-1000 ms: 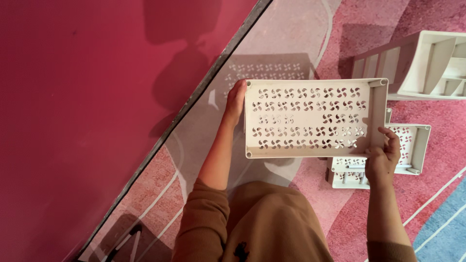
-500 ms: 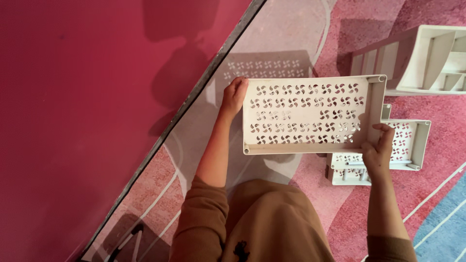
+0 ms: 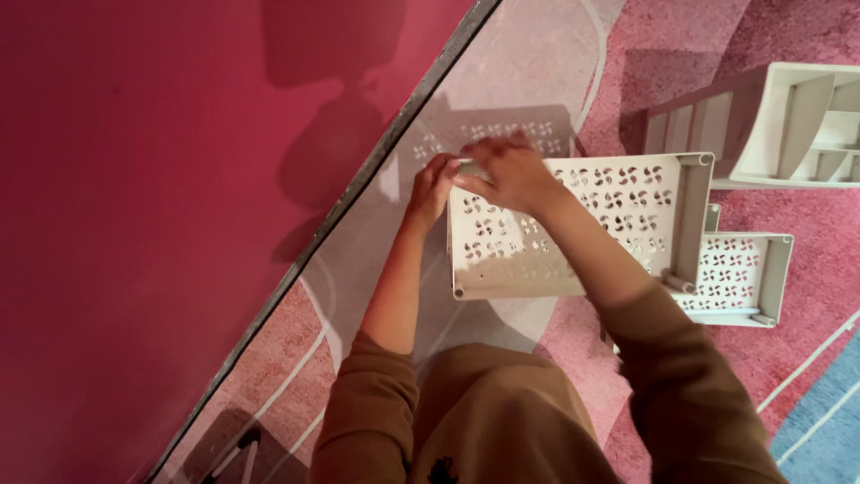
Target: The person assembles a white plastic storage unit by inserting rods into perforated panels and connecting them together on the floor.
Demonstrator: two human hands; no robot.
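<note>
Tray (image 3: 573, 233): white plastic shelf tray with a pinwheel cut-out pattern, held above the floor in front of the person, its far left corner at the hands. Raised rims run along the edges; round sockets show at the corners.
Left hand (image 3: 433, 190): at the tray's far left corner, fingers curled onto the rim. It appears to grip the edge; the exact closure is hidden behind the right hand.
Right hand (image 3: 511, 172): reaches across the tray top to the same corner, fingers bent and narrow, pressing or pinching at something there. What lies under the fingers cannot be told.
Step in hand: judged as work on the corner socket of the tray, both hands concentrated on one point.
Next move calls for: a steady hold of the tray by one hand while the other acts on the corner; the free right side of the tray is unsupported and could tip.
Second tray (image 3: 739, 278): same pattern, lies flat on the carpet just beyond the held tray's right edge, partly covered by it.
Rack (image 3: 788, 125): white divided unit on the carpet, upper right, apart from the trays.
Carpet (image 3: 806, 394): pink with pale lines and a blue patch at lower right.
Wall (image 3: 179, 179): deep red, left, meeting the floor along a dark strip.
</note>
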